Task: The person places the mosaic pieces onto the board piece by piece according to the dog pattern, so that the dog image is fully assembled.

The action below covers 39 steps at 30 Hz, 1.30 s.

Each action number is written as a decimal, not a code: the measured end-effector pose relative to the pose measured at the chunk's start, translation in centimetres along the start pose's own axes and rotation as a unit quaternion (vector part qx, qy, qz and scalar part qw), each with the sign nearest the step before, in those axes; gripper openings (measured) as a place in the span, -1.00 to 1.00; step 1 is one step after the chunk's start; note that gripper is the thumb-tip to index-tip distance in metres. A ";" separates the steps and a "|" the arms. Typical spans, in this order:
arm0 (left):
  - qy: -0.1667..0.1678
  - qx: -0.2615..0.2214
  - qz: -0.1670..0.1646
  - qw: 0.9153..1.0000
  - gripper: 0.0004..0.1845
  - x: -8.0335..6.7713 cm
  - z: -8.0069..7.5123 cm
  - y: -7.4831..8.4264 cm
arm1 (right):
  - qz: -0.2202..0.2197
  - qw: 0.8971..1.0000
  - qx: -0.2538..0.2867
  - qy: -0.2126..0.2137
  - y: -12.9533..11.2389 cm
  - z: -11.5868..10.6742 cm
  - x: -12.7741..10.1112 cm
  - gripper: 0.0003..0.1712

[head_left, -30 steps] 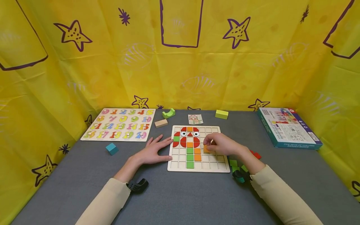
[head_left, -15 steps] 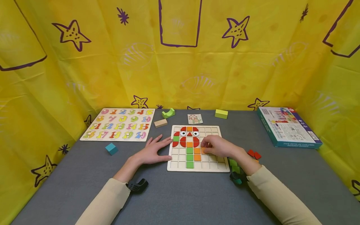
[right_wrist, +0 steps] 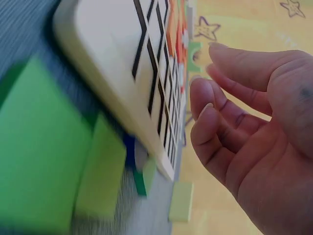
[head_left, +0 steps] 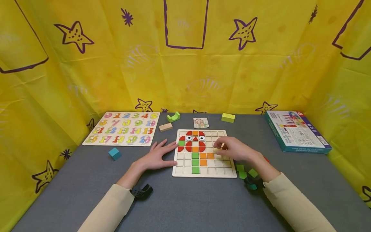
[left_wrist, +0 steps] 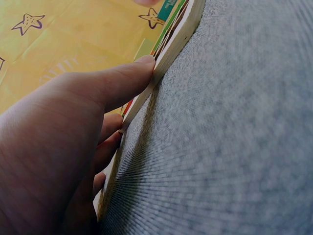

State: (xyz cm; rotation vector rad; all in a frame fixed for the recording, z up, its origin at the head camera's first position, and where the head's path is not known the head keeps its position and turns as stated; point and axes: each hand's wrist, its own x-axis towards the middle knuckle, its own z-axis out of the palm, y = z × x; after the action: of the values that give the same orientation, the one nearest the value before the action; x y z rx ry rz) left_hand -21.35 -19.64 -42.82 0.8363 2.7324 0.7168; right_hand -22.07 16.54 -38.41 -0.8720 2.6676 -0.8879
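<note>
your left hand (head_left: 157, 157) lies flat, bracing the grid board (head_left: 226, 172) at nine o'clock; your right hand (head_left: 236, 149) hovers loose and empty over it.

A children's play corner, set up like a booth: yellow plastic sheeting (head_left: 185, 71) printed with purple starfish walls in a grey felt tabletop (head_left: 185, 199), with a number puzzle (head_left: 123, 128), wooden blocks (head_left: 166, 126) and a game box (head_left: 297, 131) lying beyond the fingers

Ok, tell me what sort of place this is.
Probably a staged tabletop play area, not a lived-in room: a grey felt-covered table walled by yellow star-printed sheeting, with children's toys laid out: a grid puzzle board, a number puzzle and a game box.
</note>
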 end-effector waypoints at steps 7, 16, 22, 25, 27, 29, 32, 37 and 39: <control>-0.001 0.005 -0.001 1.000 -0.11 0.1 0.1 -0.3 | 0.023 1.000 -0.003 0.017 1.4 -1.7 -2.7 -0.78; 0.000 0.009 -0.002 1.000 -0.11 0.0 0.1 -0.5 | 0.060 0.998 0.001 0.024 4.0 -3.2 -6.5 -0.74; 0.005 0.002 0.003 1.000 -0.12 0.0 0.1 -0.3 | 0.080 0.996 0.001 0.026 5.2 -3.5 -8.9 -0.73; 0.004 0.003 0.004 1.000 -0.12 0.0 0.1 -0.3 | 0.076 0.997 0.000 0.024 5.9 -3.6 -10.1 -0.74; 0.004 0.006 0.003 1.000 -0.12 0.0 0.1 -0.3 | 0.069 0.997 -0.001 0.021 6.4 -3.6 -10.8 -0.74; 0.003 0.007 0.001 1.000 -0.11 0.0 0.1 -0.3 | 0.061 0.998 -0.002 0.016 6.9 -3.7 -11.5 -0.74; 0.001 0.008 -0.002 1.000 -0.10 0.0 0.1 -0.3 | 0.047 0.999 -0.017 0.005 7.4 -3.9 -12.2 -0.74; -0.001 0.006 -0.004 1.000 -0.10 0.0 0.1 -0.2 | 0.039 0.998 -0.044 -0.002 7.8 -3.8 -12.8 -0.76; -0.001 0.005 -0.004 1.000 -0.10 0.0 0.1 -0.2 | 0.037 0.998 -0.045 0.002 7.9 -3.7 -12.8 -0.78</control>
State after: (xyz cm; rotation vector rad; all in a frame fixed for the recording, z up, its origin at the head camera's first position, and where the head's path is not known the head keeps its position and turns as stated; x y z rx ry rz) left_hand -21.45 -19.72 -42.98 0.8268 2.7377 0.7006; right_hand -16.77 30.98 -40.14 -0.7850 2.7418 -0.7589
